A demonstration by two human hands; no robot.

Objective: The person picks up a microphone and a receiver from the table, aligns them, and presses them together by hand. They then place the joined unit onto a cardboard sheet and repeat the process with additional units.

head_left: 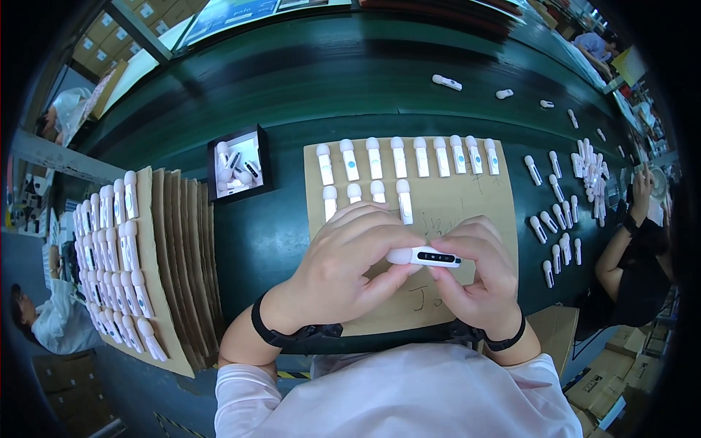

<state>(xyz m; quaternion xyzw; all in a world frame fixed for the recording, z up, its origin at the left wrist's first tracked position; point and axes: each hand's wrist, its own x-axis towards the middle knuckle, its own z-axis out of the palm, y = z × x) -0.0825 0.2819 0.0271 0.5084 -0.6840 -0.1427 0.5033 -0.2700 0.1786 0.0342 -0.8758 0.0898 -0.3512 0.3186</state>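
Held level between both hands is a small white wand massager [420, 256], with a rounded pale head at its left end and a black button strip facing up. My left hand [347, 252] pinches it near the head with thumb and fingers. My right hand [478, 270] grips its other end between thumb and fingertips. Below them lies a brown cardboard sheet [467, 201] with handwriting on it. A full row of similar massagers [398, 157] stretches along its far edge, with a shorter second row [404, 203] partly hidden by my left hand.
To the left, more massagers [120, 255] cover a sheet atop stacked cardboard [186, 270]. A black box [264, 157] holds several loose ones. Others [562, 212] are scattered at right, near a co-worker's arm [621, 248]. A few [447, 82] lie on the far green belt [328, 87].
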